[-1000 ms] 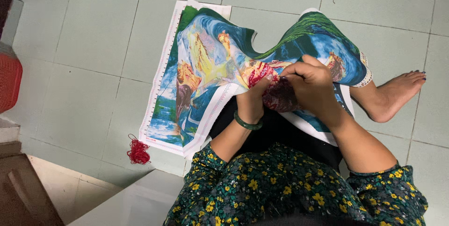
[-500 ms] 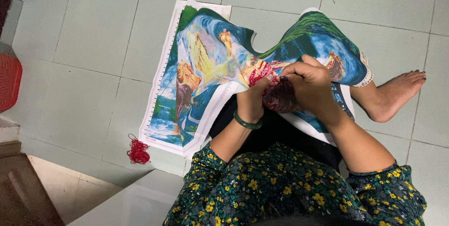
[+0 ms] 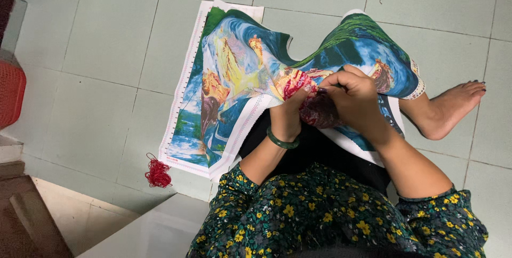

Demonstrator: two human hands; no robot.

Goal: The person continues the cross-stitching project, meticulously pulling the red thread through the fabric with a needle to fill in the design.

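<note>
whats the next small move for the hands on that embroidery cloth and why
Probably draw the right hand up and away to pull the thread through. Its fingertips pinch together right at the red patch of the embroidery cloth, while the left hand grips the fold beside it, holding it steady. The needle itself is too small to see, so this is a guess.

The light is soft, even and rather cool, falling from overhead, so the pale green floor tiles [image 3: 106,39] show no hard shadows and only a faint sheen. The colourful printed cloth [image 3: 234,71] is well lit and fairly sharp, while the floral sleeves [image 3: 320,215] near the bottom edge look darker and slightly soft. The lower left corner falls into dim brown shade, and straight tile lines bend a little toward the frame edges.
</note>
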